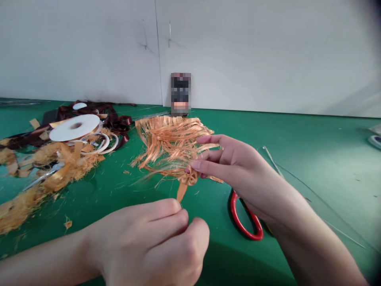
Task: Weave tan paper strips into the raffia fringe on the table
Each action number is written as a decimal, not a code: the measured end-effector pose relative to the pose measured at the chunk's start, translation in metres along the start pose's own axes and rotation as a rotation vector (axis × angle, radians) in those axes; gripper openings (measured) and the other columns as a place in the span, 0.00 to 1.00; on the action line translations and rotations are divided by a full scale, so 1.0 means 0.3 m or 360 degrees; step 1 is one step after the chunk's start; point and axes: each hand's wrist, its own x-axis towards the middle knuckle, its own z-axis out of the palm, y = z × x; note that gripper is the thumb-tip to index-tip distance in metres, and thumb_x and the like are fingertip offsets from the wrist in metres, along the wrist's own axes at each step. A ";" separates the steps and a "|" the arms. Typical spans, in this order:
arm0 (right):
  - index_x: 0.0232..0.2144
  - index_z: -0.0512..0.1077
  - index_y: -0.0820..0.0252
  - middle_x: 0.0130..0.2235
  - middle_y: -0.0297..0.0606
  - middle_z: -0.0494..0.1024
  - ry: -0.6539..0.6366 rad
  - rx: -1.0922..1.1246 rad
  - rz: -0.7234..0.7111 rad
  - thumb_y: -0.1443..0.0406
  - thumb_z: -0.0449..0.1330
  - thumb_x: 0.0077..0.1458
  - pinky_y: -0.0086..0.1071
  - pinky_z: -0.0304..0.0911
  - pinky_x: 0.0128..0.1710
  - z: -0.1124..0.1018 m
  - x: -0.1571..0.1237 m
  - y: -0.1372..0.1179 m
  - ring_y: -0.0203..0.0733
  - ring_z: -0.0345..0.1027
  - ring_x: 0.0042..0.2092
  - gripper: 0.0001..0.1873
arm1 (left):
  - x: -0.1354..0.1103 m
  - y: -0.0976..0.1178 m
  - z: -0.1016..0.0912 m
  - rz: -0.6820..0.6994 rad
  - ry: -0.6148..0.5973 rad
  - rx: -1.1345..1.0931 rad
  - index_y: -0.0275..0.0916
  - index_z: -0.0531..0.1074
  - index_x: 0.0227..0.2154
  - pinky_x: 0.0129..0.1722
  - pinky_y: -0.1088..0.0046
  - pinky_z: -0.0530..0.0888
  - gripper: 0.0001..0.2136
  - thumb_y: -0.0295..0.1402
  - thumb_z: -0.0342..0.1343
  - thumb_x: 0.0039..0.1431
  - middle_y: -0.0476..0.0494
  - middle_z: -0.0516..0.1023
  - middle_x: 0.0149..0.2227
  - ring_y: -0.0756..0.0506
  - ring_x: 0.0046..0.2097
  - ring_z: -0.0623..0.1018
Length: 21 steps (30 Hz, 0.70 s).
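A frayed orange-gold ribbon (169, 143) spreads in loose strands across the green mat, gathered into a small bow (190, 177) at its lower end. My right hand (235, 167) pinches the ribbon at the bow between thumb and fingers. A flat ribbon tail (181, 191) hangs below the bow. My left hand (145, 238) is curled at the lower end of that tail, its fingertips pressed together on it. The fingers hide the very tip of the tail.
Red-handled scissors (242, 218) lie beneath my right forearm. At the left are a white ribbon spool (74, 128), dark brown ribbon (119, 124), frayed gold ribbon scraps (59, 159) and silver scissors (44, 176). A pixelated upright object (180, 94) stands against the wall.
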 end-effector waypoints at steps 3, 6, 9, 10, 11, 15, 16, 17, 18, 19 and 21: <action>0.45 0.65 0.62 0.24 0.28 0.78 -0.0021 0.0007 -0.0012 0.70 0.63 0.53 0.28 0.65 0.32 0.002 0.000 -0.001 0.33 0.73 0.29 0.18 | 0.020 -0.018 -0.003 0.0284 -0.0005 0.0048 0.39 0.73 0.22 0.28 0.73 0.75 0.12 0.21 0.53 0.57 0.51 0.80 0.28 0.51 0.25 0.75; 0.44 0.65 0.61 0.25 0.29 0.77 0.0004 -0.0021 -0.0030 0.68 0.62 0.54 0.28 0.65 0.33 -0.001 0.001 -0.004 0.33 0.72 0.31 0.15 | 0.035 -0.056 0.009 0.0513 0.0074 0.0033 0.37 0.74 0.22 0.28 0.72 0.73 0.08 0.22 0.56 0.55 0.51 0.80 0.30 0.49 0.31 0.77; 0.45 0.66 0.61 0.29 0.32 0.79 -0.0028 -0.0006 -0.0010 0.67 0.61 0.56 0.29 0.65 0.34 -0.004 -0.002 -0.009 0.36 0.73 0.35 0.14 | 0.037 -0.077 0.016 0.0375 0.0081 0.0134 0.35 0.75 0.31 0.36 0.70 0.74 0.03 0.25 0.58 0.55 0.48 0.80 0.37 0.46 0.40 0.78; 0.45 0.66 0.61 0.30 0.33 0.79 -0.0049 0.0007 -0.0006 0.67 0.60 0.57 0.29 0.65 0.34 -0.005 -0.004 -0.010 0.36 0.73 0.35 0.13 | 0.036 -0.079 0.016 0.0292 0.0080 0.0159 0.34 0.75 0.33 0.38 0.69 0.73 0.03 0.25 0.58 0.55 0.46 0.80 0.38 0.45 0.41 0.78; 0.45 0.66 0.61 0.31 0.34 0.79 -0.0064 0.0024 -0.0003 0.67 0.59 0.57 0.30 0.65 0.35 -0.005 -0.006 -0.012 0.37 0.73 0.36 0.12 | 0.035 -0.080 0.016 0.0198 0.0088 0.0179 0.34 0.75 0.34 0.40 0.68 0.73 0.04 0.25 0.59 0.54 0.44 0.80 0.39 0.44 0.42 0.77; 0.44 0.67 0.60 0.34 0.36 0.79 -0.0074 0.0104 0.0021 0.68 0.59 0.57 0.32 0.67 0.39 -0.002 -0.014 -0.016 0.38 0.74 0.37 0.12 | 0.031 -0.077 0.017 -0.0264 0.0196 0.0057 0.36 0.71 0.39 0.43 0.70 0.73 0.08 0.24 0.58 0.56 0.43 0.77 0.39 0.47 0.41 0.77; 0.44 0.67 0.60 0.34 0.36 0.79 -0.0084 0.0125 0.0028 0.67 0.59 0.57 0.33 0.67 0.39 -0.001 -0.016 -0.016 0.38 0.74 0.37 0.12 | 0.030 -0.076 0.019 -0.0390 0.0175 -0.0038 0.37 0.70 0.40 0.43 0.71 0.73 0.08 0.25 0.58 0.56 0.44 0.77 0.39 0.48 0.40 0.77; 0.45 0.67 0.60 0.34 0.36 0.79 -0.0102 0.0144 0.0033 0.67 0.60 0.57 0.33 0.68 0.40 0.000 -0.018 -0.016 0.38 0.74 0.37 0.13 | 0.029 -0.074 0.020 -0.0523 0.0130 -0.0151 0.38 0.69 0.41 0.41 0.73 0.74 0.09 0.26 0.58 0.57 0.46 0.77 0.38 0.49 0.39 0.77; 0.45 0.67 0.60 0.34 0.36 0.79 -0.0127 0.0162 0.0038 0.66 0.60 0.56 0.34 0.68 0.41 0.000 -0.019 -0.017 0.39 0.74 0.38 0.13 | 0.028 -0.073 0.022 -0.0650 0.0076 -0.0267 0.40 0.68 0.42 0.39 0.74 0.74 0.10 0.28 0.58 0.58 0.48 0.77 0.37 0.49 0.37 0.77; 0.46 0.67 0.59 0.34 0.36 0.80 -0.0151 0.0178 0.0046 0.66 0.60 0.56 0.34 0.68 0.42 0.001 -0.020 -0.016 0.39 0.75 0.38 0.14 | 0.029 -0.072 0.022 -0.0769 0.0023 -0.0380 0.41 0.67 0.42 0.37 0.75 0.75 0.10 0.31 0.59 0.58 0.49 0.77 0.36 0.50 0.36 0.77; 0.47 0.68 0.59 0.34 0.36 0.80 -0.0178 0.0196 0.0066 0.65 0.61 0.55 0.35 0.69 0.43 0.002 -0.023 -0.017 0.40 0.75 0.39 0.16 | 0.034 -0.070 0.023 -0.0955 -0.0027 -0.0582 0.43 0.67 0.40 0.35 0.76 0.76 0.10 0.33 0.60 0.57 0.51 0.77 0.35 0.50 0.35 0.78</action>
